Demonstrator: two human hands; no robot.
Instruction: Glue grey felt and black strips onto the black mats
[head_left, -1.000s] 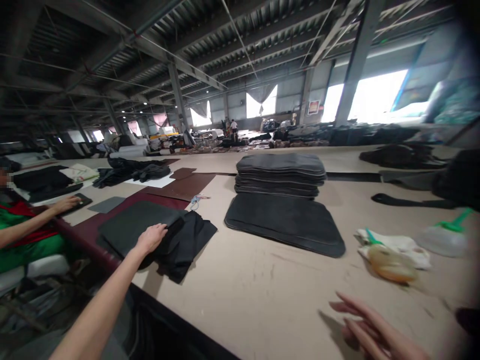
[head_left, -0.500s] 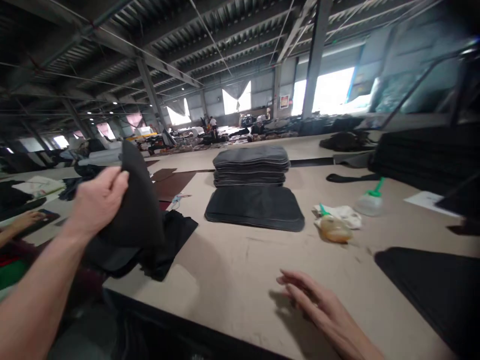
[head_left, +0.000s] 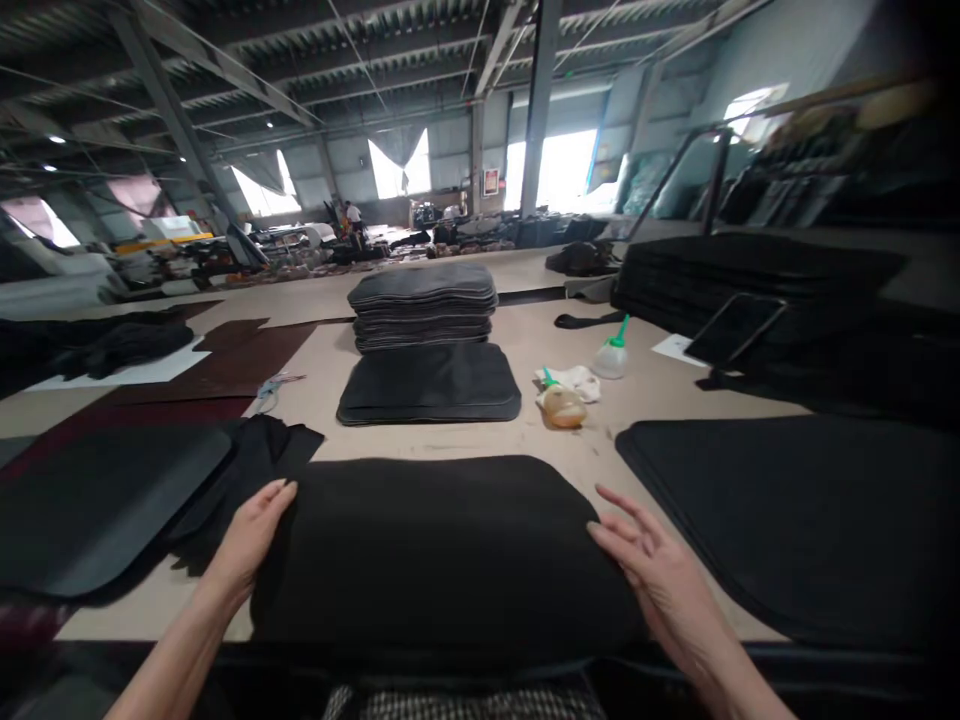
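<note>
A dark, flat, rounded-corner panel, apparently leather or similar sheet, lies across the front of the table, directly before me. My left hand pinches its upper left edge between thumb and fingers. At the opposite edge my right hand has its fingers apart, with the fingertips at the panel's border. Beyond the panel is a low pile of similar black panels, with a taller stack behind it. More dark panels lie at left and right.
Right of the low pile stand a bottle with amber liquid, a white cloth and a clear green-tipped bottle. Crumpled black fabric lies near my left hand. A phone-like device leans at far right.
My left hand has brought the black panel from the left side to the front middle of the table. My right hand has come to its right edge. The view has turned right.
</note>
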